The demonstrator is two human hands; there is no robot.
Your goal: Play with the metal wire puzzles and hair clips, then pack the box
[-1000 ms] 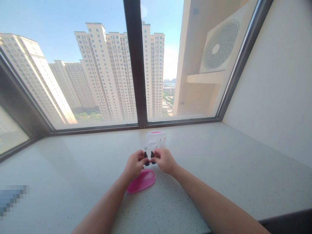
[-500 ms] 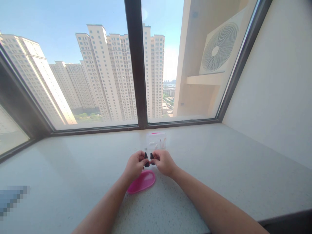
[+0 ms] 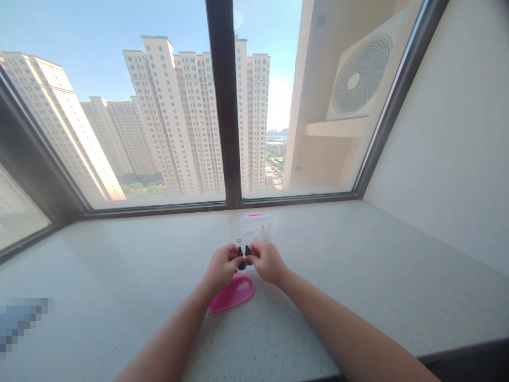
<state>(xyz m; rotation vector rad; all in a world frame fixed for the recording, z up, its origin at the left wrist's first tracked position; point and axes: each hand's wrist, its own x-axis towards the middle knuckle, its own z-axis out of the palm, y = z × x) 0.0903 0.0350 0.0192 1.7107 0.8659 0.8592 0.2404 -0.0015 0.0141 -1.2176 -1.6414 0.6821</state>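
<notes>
Pinched in the fingers of my left hand (image 3: 222,268) is a small black tapered piece (image 3: 240,260), its narrow end pointing up. My right hand (image 3: 269,263) pinches a similar black tapered piece (image 3: 247,250), partly covered by the fingers. The two pieces stand side by side with a narrow gap between their tips; whether they touch lower down I cannot tell. Just below my left hand, a pink oval tray (image 3: 234,295) lies on the counter, its left end partly hidden by the wrist. A small dark ring (image 3: 239,241) lies beyond my fingers.
Behind my hands lies a clear plastic bag (image 3: 256,227) with small thin items and a pink edge. The pale speckled counter (image 3: 119,281) runs to a dark-framed window (image 3: 233,203). A white wall (image 3: 449,159) bounds the right side. A blurred-out patch (image 3: 19,318) sits at far left.
My two hands have come slightly closer together, narrowing the gap between the black pieces. The view has shifted a little. Tray, ring and bag stay in place on the counter.
</notes>
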